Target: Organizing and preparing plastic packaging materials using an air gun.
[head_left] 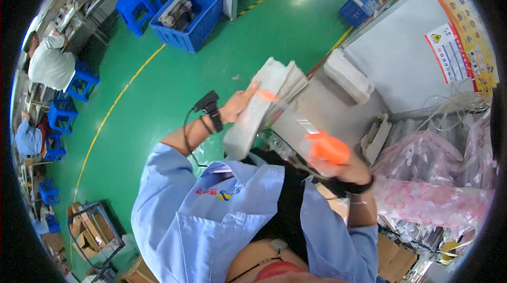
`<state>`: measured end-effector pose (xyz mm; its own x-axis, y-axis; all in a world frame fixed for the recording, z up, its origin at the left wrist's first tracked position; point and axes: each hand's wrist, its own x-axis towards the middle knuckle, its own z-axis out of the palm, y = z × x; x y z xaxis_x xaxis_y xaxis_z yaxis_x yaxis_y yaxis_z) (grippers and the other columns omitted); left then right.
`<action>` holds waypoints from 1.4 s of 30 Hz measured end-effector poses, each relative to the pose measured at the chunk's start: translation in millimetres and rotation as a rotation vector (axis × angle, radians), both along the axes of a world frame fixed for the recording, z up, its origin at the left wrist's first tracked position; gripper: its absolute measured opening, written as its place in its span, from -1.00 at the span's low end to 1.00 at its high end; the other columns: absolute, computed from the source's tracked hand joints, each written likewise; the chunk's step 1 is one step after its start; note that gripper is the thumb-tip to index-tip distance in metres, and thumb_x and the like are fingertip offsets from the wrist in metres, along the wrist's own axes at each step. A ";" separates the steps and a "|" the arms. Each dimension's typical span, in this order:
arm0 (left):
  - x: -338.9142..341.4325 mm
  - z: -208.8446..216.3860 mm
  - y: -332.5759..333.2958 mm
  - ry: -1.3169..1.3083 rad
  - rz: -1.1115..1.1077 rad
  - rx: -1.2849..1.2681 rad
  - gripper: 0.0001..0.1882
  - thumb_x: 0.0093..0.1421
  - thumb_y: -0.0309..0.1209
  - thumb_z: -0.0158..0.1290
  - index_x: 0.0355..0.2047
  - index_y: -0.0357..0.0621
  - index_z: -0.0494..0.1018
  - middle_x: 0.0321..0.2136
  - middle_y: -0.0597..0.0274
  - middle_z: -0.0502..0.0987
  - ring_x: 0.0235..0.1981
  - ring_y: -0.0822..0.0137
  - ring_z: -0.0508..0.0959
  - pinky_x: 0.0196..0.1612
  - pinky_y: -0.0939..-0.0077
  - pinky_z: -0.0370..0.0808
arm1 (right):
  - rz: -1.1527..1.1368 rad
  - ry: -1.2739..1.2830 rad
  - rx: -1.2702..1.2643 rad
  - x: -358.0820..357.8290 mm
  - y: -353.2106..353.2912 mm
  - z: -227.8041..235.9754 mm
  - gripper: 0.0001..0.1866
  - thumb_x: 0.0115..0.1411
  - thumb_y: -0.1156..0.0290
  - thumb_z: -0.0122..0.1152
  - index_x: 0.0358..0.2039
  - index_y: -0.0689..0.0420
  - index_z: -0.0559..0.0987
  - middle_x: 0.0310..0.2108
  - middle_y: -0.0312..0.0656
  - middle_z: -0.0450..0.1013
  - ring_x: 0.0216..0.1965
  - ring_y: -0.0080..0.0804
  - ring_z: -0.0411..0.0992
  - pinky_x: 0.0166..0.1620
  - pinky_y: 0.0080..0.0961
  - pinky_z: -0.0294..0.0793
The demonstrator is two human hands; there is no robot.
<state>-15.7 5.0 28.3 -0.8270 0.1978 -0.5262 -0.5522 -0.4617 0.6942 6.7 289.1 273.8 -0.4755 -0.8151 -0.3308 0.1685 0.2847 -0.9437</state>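
My left hand (239, 104) is closed round a bundle of long, flat, grey-white pieces (248, 124), held upright in front of my chest. Its upper end fans out into several layers. A small orange patch (267, 95) shows at my left fingertips. My right hand (351, 169), to the right and lower, is closed on a bright orange thing (328, 148) smeared by motion, so its kind is unclear. A pale, see-through strip (303, 123) shows between the orange thing and the bundle. Dark bands circle both wrists, and a black device with a cord sits on the left one.
A grey work surface (317, 100) lies beyond my hands, with a whitish block-like stack (348, 76) on it. Pink flowered plastic (422, 198) hangs at right. A blue bin (193, 24) and blue stools (133, 11) stand on the green floor. Two people sit at left.
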 end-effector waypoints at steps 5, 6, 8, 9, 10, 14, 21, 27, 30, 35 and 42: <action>89.8 -5.4 -23.4 -0.126 -0.370 -0.529 -0.22 0.22 0.30 -0.30 -0.21 -0.21 0.55 -0.36 0.18 0.57 -0.37 0.46 0.52 -0.34 0.48 0.48 | -0.087 0.321 0.806 22.6 91.2 -2.4 -0.72 0.07 0.37 0.26 -0.24 0.27 0.55 -0.54 -0.34 0.42 -0.50 -0.49 0.36 -0.33 -0.53 0.39; 105.2 -17.2 -18.2 -0.148 -0.377 -0.529 -0.22 0.22 0.30 -0.30 -0.21 -0.21 0.55 -0.36 0.18 0.57 -0.37 0.46 0.52 -0.34 0.48 0.48 | 0.027 0.383 0.935 30.1 82.9 0.3 -0.74 0.06 0.37 0.28 -0.27 0.26 0.57 -0.59 -0.35 0.41 -0.53 -0.50 0.36 -0.35 -0.52 0.40; 115.4 -27.9 -2.4 -0.095 -0.193 -0.316 -0.19 0.23 0.30 -0.34 -0.23 -0.25 0.56 -0.37 0.13 0.57 -0.34 0.41 0.51 -0.27 0.43 0.47 | 0.059 -0.035 0.601 39.5 97.6 -19.7 -0.73 0.05 0.36 0.31 -0.28 0.25 0.54 -0.54 -0.26 0.48 -0.47 -0.52 0.44 -0.31 -0.52 0.43; 108.7 -18.5 -5.7 -0.038 -0.353 -0.553 -0.17 0.25 0.29 -0.39 -0.19 -0.27 0.55 -0.33 0.09 0.57 -0.27 0.37 0.52 -0.18 0.41 0.47 | -0.028 -0.105 0.514 43.3 102.7 -41.9 -0.70 0.07 0.25 0.31 -0.32 0.23 0.55 -0.57 -0.25 0.47 -0.49 -0.52 0.43 -0.35 -0.50 0.42; 113.3 -25.8 -4.4 -0.040 -0.353 -0.549 -0.17 0.25 0.29 -0.39 -0.19 -0.27 0.55 -0.33 0.09 0.57 -0.27 0.37 0.52 -0.18 0.41 0.47 | -0.104 -0.168 0.423 45.4 105.3 -58.1 -0.64 0.08 0.13 0.30 -0.37 0.21 0.56 -0.60 -0.24 0.45 -0.52 -0.51 0.43 -0.38 -0.48 0.40; 124.8 -49.2 -0.3 -0.077 -0.089 -0.221 -0.17 0.27 0.26 -0.40 -0.11 -0.31 0.51 -0.28 0.02 0.58 -0.24 0.33 0.54 -0.13 0.42 0.48 | 0.003 0.116 0.752 31.3 75.9 -48.7 -0.65 0.09 0.15 0.30 -0.39 0.23 0.55 -0.60 -0.28 0.44 -0.54 -0.56 0.41 -0.41 -0.53 0.39; 154.2 -69.5 4.3 -0.053 0.160 -0.193 -0.27 0.31 0.16 -0.29 -0.11 -0.34 0.49 -0.34 0.15 0.59 -0.36 0.41 0.52 -0.23 0.47 0.47 | 0.123 0.220 0.651 32.2 64.1 -58.8 -0.64 0.11 0.13 0.27 -0.38 0.24 0.54 -0.60 -0.25 0.46 -0.54 -0.53 0.42 -0.42 -0.51 0.40; 165.9 -30.6 -11.7 0.077 -0.041 -0.467 -0.34 0.34 0.07 -0.27 -0.01 -0.35 0.41 -0.20 0.17 0.52 -0.19 0.44 0.44 -0.07 0.51 0.39 | 0.216 0.170 0.677 27.4 57.3 -56.8 -0.60 0.12 0.08 0.24 -0.43 0.23 0.52 -0.65 -0.15 0.38 -0.59 -0.40 0.38 -0.43 -0.43 0.38; 169.3 -21.0 -19.0 0.297 -0.005 -0.497 -0.38 0.37 0.01 -0.30 0.02 -0.35 0.39 -0.18 0.15 0.52 -0.16 0.41 0.45 -0.02 0.52 0.38 | 0.192 0.257 0.573 32.4 65.4 -66.8 -0.60 0.12 0.07 0.24 -0.43 0.23 0.51 -0.65 -0.15 0.40 -0.60 -0.39 0.38 -0.43 -0.42 0.38; 149.3 -14.3 -34.3 0.024 -0.123 -0.474 -0.30 0.35 0.10 -0.36 0.00 -0.35 0.40 -0.18 0.01 0.53 -0.17 0.36 0.48 -0.05 0.47 0.40 | 0.151 0.113 0.371 36.7 64.9 -64.7 -0.62 0.12 0.11 0.24 -0.44 0.24 0.52 -0.63 -0.17 0.43 -0.57 -0.38 0.42 -0.42 -0.42 0.39; 146.8 -115.9 -32.3 0.087 0.077 -0.028 -0.26 0.34 0.13 -0.51 0.22 -0.25 0.14 0.13 0.01 0.32 0.11 0.16 0.39 0.17 0.24 0.33 | 0.048 0.182 0.380 29.9 60.8 -58.9 -0.52 0.10 0.00 0.24 -0.50 0.26 0.49 -0.68 -0.15 0.40 -0.63 -0.37 0.35 -0.47 -0.43 0.36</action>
<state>131.1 -27.2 -87.6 -0.8820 0.1175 -0.4564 -0.4528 -0.4801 0.7513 36.6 349.9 214.9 -0.5183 -0.6742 -0.5262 -0.0135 0.6217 -0.7832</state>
